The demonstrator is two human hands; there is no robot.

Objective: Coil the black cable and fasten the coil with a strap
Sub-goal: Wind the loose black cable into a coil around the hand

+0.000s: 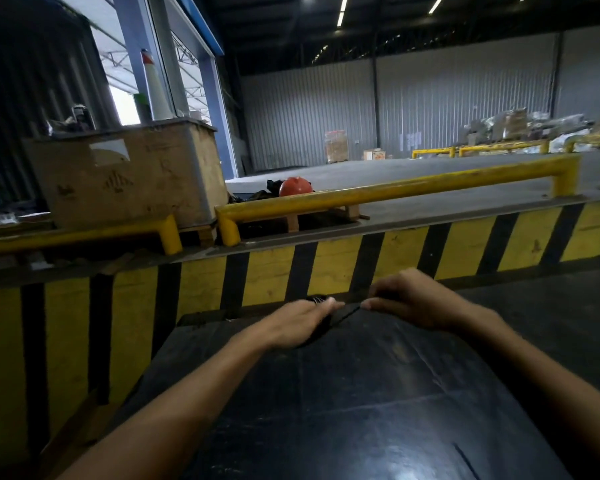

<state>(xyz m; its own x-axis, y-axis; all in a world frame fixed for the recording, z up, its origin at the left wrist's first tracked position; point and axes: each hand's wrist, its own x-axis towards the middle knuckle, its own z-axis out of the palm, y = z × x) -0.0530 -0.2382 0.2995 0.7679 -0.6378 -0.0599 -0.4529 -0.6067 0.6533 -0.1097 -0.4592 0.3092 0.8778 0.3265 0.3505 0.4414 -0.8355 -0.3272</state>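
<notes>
Though mostly hidden, black cable (pixel 315 299) shows coiled loops.

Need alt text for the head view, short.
Two bare hands, left hand and right hand, work a black cable coil at the far edge of a dark table. Beyond are a yellow-and-black striped barrier, yellow rails and a warehouse floor.

Two hands, left hand (pixel 300 318) and right hand (pixel 418 299), on one black table (pixel 343 410). One cable coil (pixel 317 301) under the left hand. Beyond the table: one striped dock edge (pixel 326 268), three near yellow rails (pixel 395 192), one brown crate (pixel 129 174), one orange helmet (pixel 295 186), one white cone (pixel 155 88) atop the crate.
</notes>
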